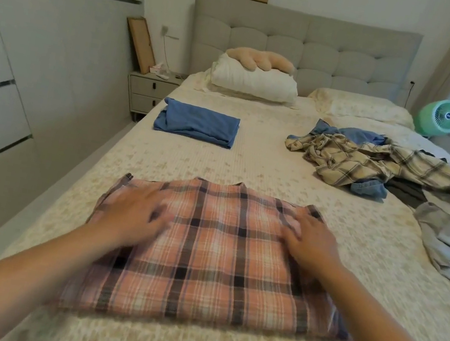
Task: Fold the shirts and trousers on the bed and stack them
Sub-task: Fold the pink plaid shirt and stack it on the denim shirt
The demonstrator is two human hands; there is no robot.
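Two flat palms | left hand (136, 215), right hand (312, 241) | atop (folded) pink plaid shirt (210, 261)

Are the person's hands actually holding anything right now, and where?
Nothing is gripped. Both the left hand and right hand lie flat on the folded pink plaid shirt, pressing its upper part near the side edges.

The bed (189, 161) wore a cream floral cover. A folded pink plaid shirt (211, 258) lay flat near its foot. Beyond that shirt, to the left, sat a folded blue garment (199, 123); to the right sprawled a heap of unfolded clothes (383, 168). Farthest from the shirt, by the headboard, lay a white pillow (254, 82) and a floral pillow (364, 107).
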